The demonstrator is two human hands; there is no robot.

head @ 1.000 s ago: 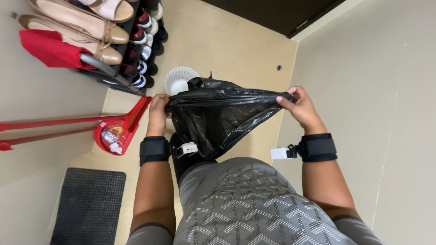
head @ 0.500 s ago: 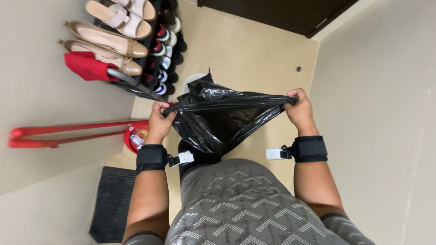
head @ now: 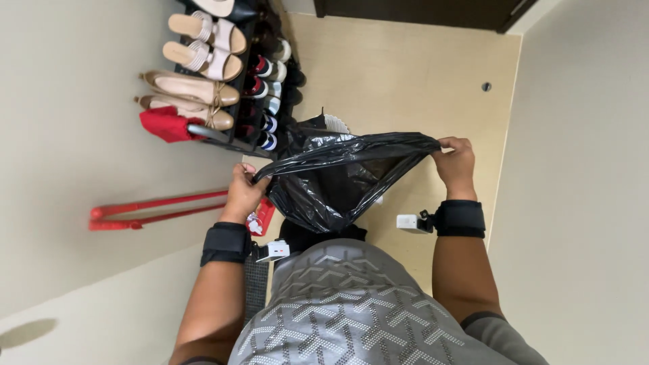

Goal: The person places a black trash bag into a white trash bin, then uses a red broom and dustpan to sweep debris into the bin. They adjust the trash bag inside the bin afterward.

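Observation:
A black plastic trash bag (head: 338,179) hangs open in front of me, its mouth stretched wide between both hands. My left hand (head: 242,192) pinches the bag's left rim, low and close to my body. My right hand (head: 456,165) grips the right rim, slightly higher. Both wrists carry black bands, each with a small white device. The bag's body sags down toward my grey patterned top (head: 351,304). Part of a white round ribbed object (head: 334,123) shows just behind the bag.
A black shoe rack (head: 236,88) with several sandals, flats and sneakers stands against the left wall, a red cloth (head: 165,125) on its near end. A red long-handled dustpan (head: 159,208) leans by the left wall. A dark mat (head: 255,284) lies below. Wall close on the right.
The view has shifted so the shoe rack and dustpan sit lower and more central. My hands have pulled the bag's mouth wider, the left hand dropping lower.

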